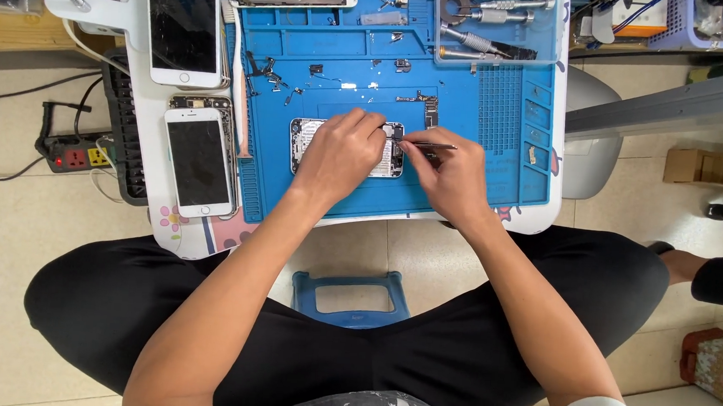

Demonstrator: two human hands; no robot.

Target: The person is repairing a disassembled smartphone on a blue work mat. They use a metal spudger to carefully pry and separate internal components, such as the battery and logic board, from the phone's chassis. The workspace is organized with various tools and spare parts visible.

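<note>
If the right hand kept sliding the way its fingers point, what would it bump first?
Probably the left hand: the right hand points leftward over the opened silver phone body on the blue work mat, though heights are unclear.
</note>
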